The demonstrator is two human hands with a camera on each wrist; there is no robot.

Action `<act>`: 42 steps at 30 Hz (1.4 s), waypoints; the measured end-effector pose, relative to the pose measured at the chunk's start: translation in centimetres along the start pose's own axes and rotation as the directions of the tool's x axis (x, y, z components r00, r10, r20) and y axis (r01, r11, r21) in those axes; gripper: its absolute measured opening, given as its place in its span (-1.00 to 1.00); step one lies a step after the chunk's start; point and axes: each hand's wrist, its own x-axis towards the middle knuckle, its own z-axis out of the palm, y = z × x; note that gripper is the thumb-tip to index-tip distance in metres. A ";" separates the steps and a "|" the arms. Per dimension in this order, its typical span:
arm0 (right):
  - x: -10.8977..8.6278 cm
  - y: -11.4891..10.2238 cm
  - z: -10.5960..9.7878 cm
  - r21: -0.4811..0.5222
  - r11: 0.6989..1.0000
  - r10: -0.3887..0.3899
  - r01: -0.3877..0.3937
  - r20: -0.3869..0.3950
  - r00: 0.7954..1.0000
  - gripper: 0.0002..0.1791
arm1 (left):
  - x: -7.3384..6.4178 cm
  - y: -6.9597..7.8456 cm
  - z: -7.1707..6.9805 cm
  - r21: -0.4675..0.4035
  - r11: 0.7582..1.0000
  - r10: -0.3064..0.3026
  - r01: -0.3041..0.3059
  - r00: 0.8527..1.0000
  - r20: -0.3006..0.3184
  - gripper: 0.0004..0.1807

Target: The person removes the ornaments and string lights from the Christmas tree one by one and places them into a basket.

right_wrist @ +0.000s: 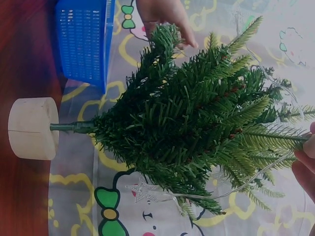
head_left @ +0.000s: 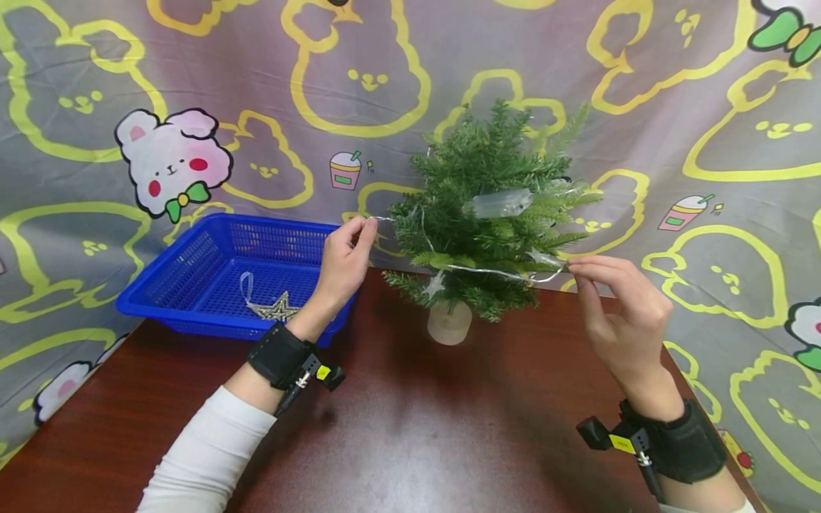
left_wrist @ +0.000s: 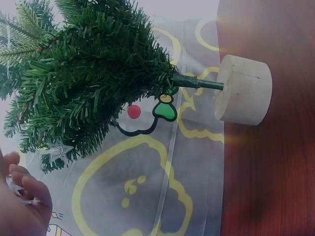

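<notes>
A small green Christmas tree (head_left: 487, 178) stands on a round pale wooden base (head_left: 447, 324). A clear string of star lights (head_left: 487, 270) runs across its front, with clear plastic stars (head_left: 434, 285) hanging from it. At the tree's left, my left hand (head_left: 349, 256) pinches the string between thumb and fingers; a shiny clear bit shows among its fingers in the left wrist view. At the right, my right hand (head_left: 622, 306) pinches a branch tip (right_wrist: 298, 141) together with the string, by thumb and fingertips. A translucent box (head_left: 503, 204) sits among the front branches.
A blue plastic basket (head_left: 186, 324) stands left of the tree, behind my left forearm. In it lies a glittery gold star ornament (head_left: 277, 308) with a ribbon loop. A patterned cloth (head_left: 244, 85) hangs behind the dark brown table (head_left: 398, 427).
</notes>
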 end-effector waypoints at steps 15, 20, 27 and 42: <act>-0.2 0.2 0.0 -0.010 1.000 0.000 0.001 0.012 1.000 -0.70 | 1.0 -3.3 0.5 -0.147 0.989 -0.025 0.018 0.999 -0.046 -0.57; -0.2 0.3 0.0 -0.014 1.000 0.003 -0.003 0.015 1.000 -0.71 | 1.0 -3.3 0.5 -0.342 0.938 -0.073 0.064 0.997 -0.013 -0.59; -0.3 0.3 -0.2 -0.017 1.000 0.003 -0.003 0.025 1.000 -0.72 | 1.0 -2.8 0.5 -0.468 0.880 -0.091 0.080 0.996 -0.001 -0.60; -0.3 0.8 -0.1 -0.030 0.999 0.016 -0.016 0.003 1.000 -0.74 | 1.5 -2.5 0.8 -0.545 0.829 -0.154 0.123 0.988 -0.010 -0.71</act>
